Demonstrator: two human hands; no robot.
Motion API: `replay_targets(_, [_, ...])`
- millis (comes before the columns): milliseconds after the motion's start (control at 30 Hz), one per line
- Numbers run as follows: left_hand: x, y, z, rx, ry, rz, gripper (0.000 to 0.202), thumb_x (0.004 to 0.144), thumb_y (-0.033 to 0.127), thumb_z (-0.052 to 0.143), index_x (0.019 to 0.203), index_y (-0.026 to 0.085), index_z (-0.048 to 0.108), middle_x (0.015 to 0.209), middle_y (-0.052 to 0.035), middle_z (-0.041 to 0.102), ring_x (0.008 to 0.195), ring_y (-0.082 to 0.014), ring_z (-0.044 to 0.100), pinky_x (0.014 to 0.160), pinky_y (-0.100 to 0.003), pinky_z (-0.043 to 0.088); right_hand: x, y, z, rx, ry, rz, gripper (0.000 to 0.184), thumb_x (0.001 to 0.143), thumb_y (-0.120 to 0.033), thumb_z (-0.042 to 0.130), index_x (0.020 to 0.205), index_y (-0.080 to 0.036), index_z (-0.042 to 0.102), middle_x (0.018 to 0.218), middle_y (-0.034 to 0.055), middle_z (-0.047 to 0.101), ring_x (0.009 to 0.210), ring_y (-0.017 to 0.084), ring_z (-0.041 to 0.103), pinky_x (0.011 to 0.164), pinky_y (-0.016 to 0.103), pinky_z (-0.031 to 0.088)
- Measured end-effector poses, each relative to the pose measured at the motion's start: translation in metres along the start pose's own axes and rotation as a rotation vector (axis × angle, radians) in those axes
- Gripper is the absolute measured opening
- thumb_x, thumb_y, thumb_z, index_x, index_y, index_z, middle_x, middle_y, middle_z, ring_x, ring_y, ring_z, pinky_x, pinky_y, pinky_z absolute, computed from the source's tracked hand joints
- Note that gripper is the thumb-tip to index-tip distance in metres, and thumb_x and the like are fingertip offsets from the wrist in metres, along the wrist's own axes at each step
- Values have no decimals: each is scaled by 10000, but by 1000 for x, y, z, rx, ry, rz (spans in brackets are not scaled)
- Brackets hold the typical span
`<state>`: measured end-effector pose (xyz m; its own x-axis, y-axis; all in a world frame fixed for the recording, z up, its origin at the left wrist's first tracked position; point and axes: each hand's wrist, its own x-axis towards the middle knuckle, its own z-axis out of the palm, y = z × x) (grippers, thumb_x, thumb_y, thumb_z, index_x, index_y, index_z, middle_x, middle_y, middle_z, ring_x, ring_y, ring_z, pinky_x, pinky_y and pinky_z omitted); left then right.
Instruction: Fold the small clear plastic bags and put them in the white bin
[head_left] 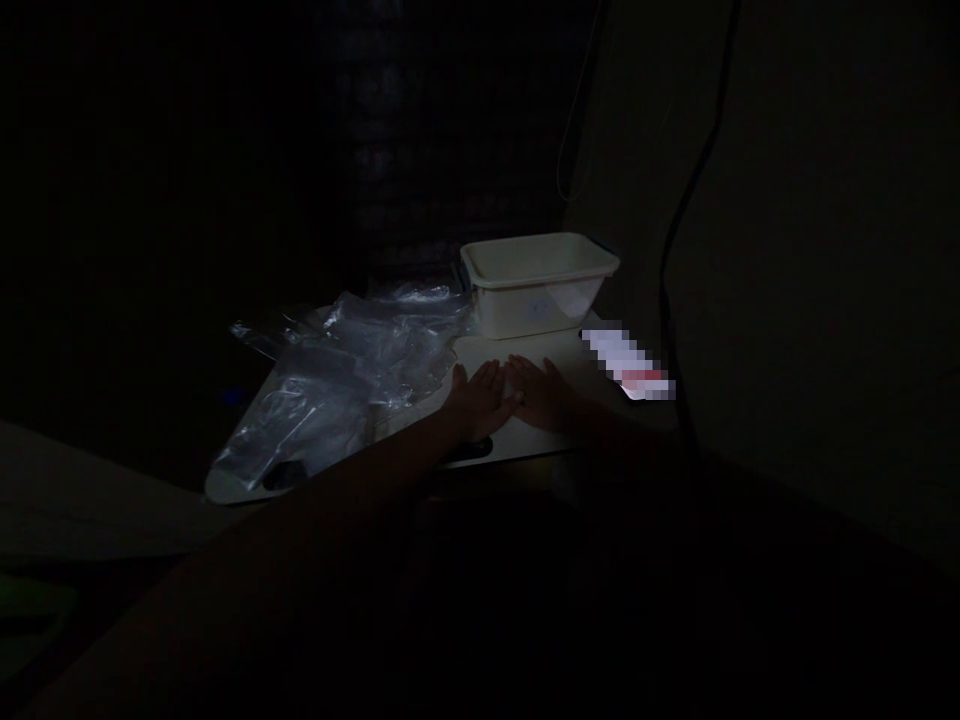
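The scene is very dark. My left hand (480, 397) lies flat on a small white table (525, 440), fingers stretched out, holding nothing. My right hand (541, 392) lies flat beside it, its fingertips touching or overlapping those of the left. A pile of clear plastic bags (337, 385) lies just left of my left hand. A white plastic tub (536, 282) stands just beyond both hands.
A blurred white and red object (628, 365) lies at the table's right edge. Dark cables (686, 200) hang down the wall at the right. Everything around the table is too dark to make out.
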<state>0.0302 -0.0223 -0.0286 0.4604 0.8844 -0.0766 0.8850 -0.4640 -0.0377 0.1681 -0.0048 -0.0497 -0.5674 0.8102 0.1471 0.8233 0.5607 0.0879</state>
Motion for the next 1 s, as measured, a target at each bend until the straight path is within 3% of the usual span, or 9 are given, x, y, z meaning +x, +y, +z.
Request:
replay_targets(433, [3, -3, 8, 59, 49, 21, 605, 824, 429, 56, 1293, 74, 196, 1366, -140, 162, 1258, -221, 104, 964, -502, 81, -16, 23, 14, -112, 231, -67, 500, 803, -365, 313, 1176, -42, 395, 1251, 205, 386, 1171, 258, 320, 937, 496, 190])
replay_targets(733, [2, 0, 1, 6, 20, 5, 608, 826, 413, 19, 1292, 65, 198, 1359, -144, 185, 1251, -236, 134, 952, -536, 64, -2, 2, -4, -69, 129, -88, 516, 778, -289, 305, 1218, -23, 348, 1290, 186, 337, 1194, 244, 283, 951, 476, 167])
replay_targets(1000, [2, 2, -3, -19, -3, -12, 615, 821, 432, 15, 1298, 85, 190, 1362, -134, 183, 1253, -225, 129, 958, -532, 55, -1, 2, 0, -49, 60, -49, 519, 779, -289, 286, 1226, -31, 339, 1301, 174, 325, 1204, 243, 267, 934, 478, 205])
